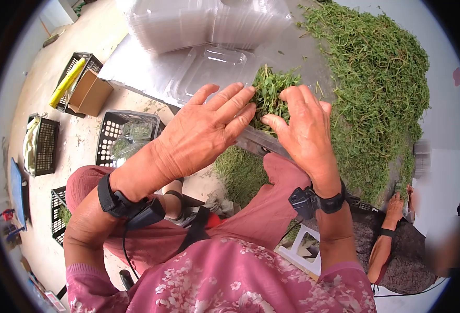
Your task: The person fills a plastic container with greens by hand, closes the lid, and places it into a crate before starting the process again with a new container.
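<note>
A small bunch of green leafy stems lies on the metal table near its front edge. My left hand reaches in from the left, its fingertips at the bunch's left side. On the right side of the same bunch, my right hand has its fingers curled against the leaves, thumb at the lower edge. An open clear plastic container sits just beyond my left fingers. Behind it rise stacks of nested clear containers. A large heap of the greens covers the table's right side.
A black crate with filled clear packs stands on the floor at left. Farther left are another crate and one with a cardboard box. More greens lie below the table edge. A co-worker's hand is at lower right.
</note>
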Available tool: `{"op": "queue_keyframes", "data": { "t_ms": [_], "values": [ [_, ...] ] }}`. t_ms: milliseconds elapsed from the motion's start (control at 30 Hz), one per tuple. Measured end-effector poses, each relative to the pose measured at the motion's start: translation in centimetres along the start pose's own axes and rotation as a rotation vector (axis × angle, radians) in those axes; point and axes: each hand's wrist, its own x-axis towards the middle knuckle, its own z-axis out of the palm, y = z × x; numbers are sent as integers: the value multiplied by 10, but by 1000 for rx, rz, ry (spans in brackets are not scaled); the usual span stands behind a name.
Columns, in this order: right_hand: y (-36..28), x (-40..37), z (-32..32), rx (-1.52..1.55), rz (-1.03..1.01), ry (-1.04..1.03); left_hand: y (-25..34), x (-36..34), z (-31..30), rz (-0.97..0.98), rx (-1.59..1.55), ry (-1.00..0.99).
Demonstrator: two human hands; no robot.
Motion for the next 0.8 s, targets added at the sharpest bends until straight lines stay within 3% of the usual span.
{"op": "queue_keyframes", "data": {
  "t_ms": [533,800],
  "values": [
    [-10,2,-1,21,134,-53,9,-14,-10,-90,32,29],
    [-10,4,-4,20,154,-88,1,-12,-4,-40,37,31]
  ]
}}
